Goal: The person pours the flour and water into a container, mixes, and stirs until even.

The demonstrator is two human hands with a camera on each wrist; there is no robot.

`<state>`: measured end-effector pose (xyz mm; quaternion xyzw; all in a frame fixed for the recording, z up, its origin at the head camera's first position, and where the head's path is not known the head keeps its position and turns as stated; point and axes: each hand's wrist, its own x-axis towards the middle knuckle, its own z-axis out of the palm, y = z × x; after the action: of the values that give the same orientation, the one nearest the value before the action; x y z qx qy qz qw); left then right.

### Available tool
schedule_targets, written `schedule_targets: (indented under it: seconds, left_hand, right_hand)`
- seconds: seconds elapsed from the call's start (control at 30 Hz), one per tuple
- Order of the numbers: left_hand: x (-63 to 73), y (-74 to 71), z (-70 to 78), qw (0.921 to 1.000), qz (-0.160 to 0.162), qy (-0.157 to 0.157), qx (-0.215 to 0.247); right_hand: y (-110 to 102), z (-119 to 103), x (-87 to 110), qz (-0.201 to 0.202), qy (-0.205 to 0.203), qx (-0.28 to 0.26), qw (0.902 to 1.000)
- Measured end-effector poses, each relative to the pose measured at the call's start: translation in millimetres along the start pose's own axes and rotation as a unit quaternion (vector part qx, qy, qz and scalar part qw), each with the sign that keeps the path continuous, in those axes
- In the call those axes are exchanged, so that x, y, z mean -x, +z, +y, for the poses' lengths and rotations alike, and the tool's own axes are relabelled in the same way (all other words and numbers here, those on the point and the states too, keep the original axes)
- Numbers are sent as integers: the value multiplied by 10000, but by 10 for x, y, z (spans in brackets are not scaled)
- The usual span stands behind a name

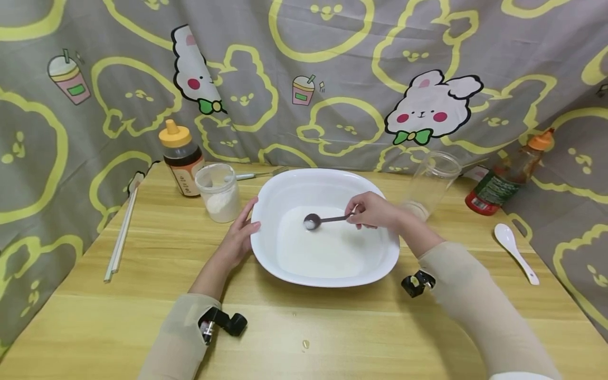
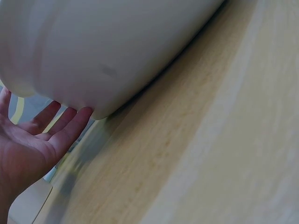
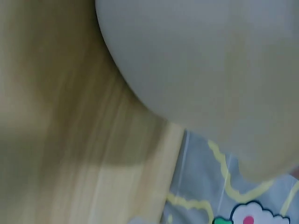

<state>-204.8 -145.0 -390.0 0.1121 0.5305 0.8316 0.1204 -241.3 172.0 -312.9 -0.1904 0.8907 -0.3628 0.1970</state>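
Note:
A white oval basin point(image 1: 328, 184) stands on the table with an even layer of milky white contents point(image 1: 323, 253). My left hand point(image 1: 237, 240) is at its left side, fingertips against the wall and rim. In the left wrist view those fingers point(image 2: 70, 126) reach out fairly straight, the palm off the basin. Over the basin my right hand point(image 1: 372, 210) pinches the handle of a small dark measuring spoon point(image 1: 312, 221), with something white in its bowl. The right wrist view has mostly the basin's outer wall point(image 3: 196, 70); the spoon is hidden there.
Left of the basin are a jar of white powder point(image 1: 222, 203), a yellow-capped bottle point(image 1: 182, 163), chopsticks point(image 1: 124, 232) and a blue-handled utensil point(image 1: 247, 176). To the right stand a clear jar point(image 1: 432, 182), a red-based sauce bottle point(image 1: 501, 182) and a white spoon point(image 1: 515, 250). A patterned curtain point(image 1: 342, 79) hangs behind.

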Motion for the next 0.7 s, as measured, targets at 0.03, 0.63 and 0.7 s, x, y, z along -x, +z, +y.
schedule_targets:
  seconds: [0.03, 0.63, 0.7]
  left_hand:
    - [1, -1, 0, 10000, -6, 12, 6]
    - [9, -7, 7, 10000, -33, 42, -62]
    - [11, -4, 11, 10000, -36, 48, -49]
  right_hand:
    - [34, -15, 2, -107, -58, -33, 9999]
    - [-239, -4, 581, -769, -89, 641, 9949]
    - [-303, 12, 576, -609, -5, 835, 9946]
